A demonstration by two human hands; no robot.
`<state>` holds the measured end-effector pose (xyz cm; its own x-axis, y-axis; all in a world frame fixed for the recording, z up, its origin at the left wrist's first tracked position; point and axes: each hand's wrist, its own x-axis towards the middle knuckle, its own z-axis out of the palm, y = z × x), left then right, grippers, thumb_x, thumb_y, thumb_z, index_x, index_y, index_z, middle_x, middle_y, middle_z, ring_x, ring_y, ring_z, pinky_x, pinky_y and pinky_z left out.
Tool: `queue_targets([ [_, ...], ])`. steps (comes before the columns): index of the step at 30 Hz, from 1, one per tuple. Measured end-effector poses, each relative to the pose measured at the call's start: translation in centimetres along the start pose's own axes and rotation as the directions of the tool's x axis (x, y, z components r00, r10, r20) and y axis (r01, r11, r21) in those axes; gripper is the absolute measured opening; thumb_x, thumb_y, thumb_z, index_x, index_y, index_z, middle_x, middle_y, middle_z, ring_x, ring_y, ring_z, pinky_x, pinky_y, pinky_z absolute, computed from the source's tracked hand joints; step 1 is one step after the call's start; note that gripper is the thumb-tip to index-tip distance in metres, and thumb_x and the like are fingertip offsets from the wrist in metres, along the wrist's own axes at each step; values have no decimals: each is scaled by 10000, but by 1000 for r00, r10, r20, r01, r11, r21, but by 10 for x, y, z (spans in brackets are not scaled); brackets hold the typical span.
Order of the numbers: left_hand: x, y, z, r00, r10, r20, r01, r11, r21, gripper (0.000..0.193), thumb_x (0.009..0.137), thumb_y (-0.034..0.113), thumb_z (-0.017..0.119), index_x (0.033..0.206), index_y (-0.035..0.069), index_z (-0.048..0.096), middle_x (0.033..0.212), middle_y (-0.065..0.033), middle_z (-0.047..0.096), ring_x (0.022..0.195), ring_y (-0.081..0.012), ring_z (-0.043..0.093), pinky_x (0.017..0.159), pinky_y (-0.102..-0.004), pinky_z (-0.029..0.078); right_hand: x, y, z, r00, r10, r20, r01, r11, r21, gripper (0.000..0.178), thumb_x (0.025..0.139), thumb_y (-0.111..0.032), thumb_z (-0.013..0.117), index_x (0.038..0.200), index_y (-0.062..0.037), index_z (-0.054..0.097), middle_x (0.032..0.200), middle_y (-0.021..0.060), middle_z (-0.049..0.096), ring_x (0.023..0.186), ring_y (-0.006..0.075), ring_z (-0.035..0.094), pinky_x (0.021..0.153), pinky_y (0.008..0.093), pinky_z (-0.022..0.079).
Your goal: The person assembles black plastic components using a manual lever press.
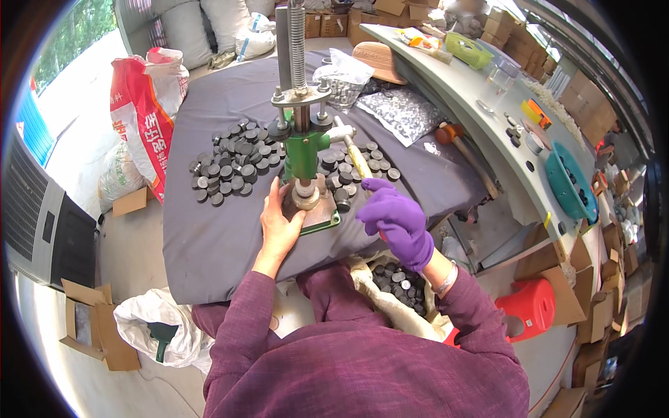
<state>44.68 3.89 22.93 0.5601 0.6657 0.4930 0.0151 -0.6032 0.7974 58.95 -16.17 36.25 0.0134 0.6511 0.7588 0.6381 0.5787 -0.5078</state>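
Note:
A green hand press stands on the grey cloth-covered table in front of me. Its ram is down at a round metal die on the base plate. My left hand, bare, rests at the left of the base, with thumb and fingers spread beside the die. In a purple glove, my right hand is curled at the lower end of the press's lever handle, which is wrapped in yellowish material. The glove hides part of its grip. Black round caps lie heaped left of the press, and more lie to its right.
Between my knees and the red stool sits an open sack of black caps. A white sack holds a dark green scoop. A bag of small silver parts and an orange-headed mallet lie at the table's right.

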Motion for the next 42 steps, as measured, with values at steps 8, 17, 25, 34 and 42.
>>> queue_targets([
  [8, -6, 6, -3, 986, 141, -93, -115, 964, 241, 791, 702, 82, 747, 1398, 15, 377, 1201, -185, 577, 1129, -354, 534, 956, -424, 457, 106, -15, -19, 938, 170, -303, -73, 949, 307, 440, 1006, -321, 425, 1189, 52, 572, 795, 96, 619, 694, 165, 598, 673, 307, 517],
  [17, -8, 1, 1, 998, 26, -57, -15, 984, 178, 652, 760, 109, 720, 1348, 3, 458, 1213, -213, 570, 1137, -354, 553, 976, -416, 446, 168, 47, -30, 896, 226, -382, -56, 911, 408, 477, 931, -436, 609, 1169, -24, 582, 809, 69, 643, 686, 130, 610, 644, 261, 513],
  [25, -2, -18, 2, 997, -64, -47, 66, 997, 50, 674, 781, 124, 726, 1382, 43, 430, 1256, -172, 584, 1112, -302, 569, 889, -374, 461, 50, 104, 2, 675, 487, -555, -584, 812, 2, 333, 855, -301, 656, 1073, -49, 660, 970, 151, 675, 872, 282, 654, 788, 363, 514],
  [34, -2, -14, 2, 998, 6, -58, 0, 994, 107, 667, 782, 140, 721, 1378, 47, 437, 1229, -148, 603, 951, -257, 589, 789, -352, 475, 34, 183, 53, 893, 446, -66, -405, 732, -548, 277, 800, -275, 623, 1025, -123, 680, 997, 148, 675, 964, 338, 637, 829, 436, 498],
  [42, -4, -13, -4, 998, -22, -60, 31, 988, 151, 616, 783, 90, 699, 1346, 22, 459, 1180, -166, 601, 1012, -285, 601, 848, -372, 482, 37, 195, 53, 808, 584, 74, -401, 639, -656, 217, 832, -305, 599, 905, -120, 688, 933, 142, 660, 895, 348, 628, 790, 463, 491],
])
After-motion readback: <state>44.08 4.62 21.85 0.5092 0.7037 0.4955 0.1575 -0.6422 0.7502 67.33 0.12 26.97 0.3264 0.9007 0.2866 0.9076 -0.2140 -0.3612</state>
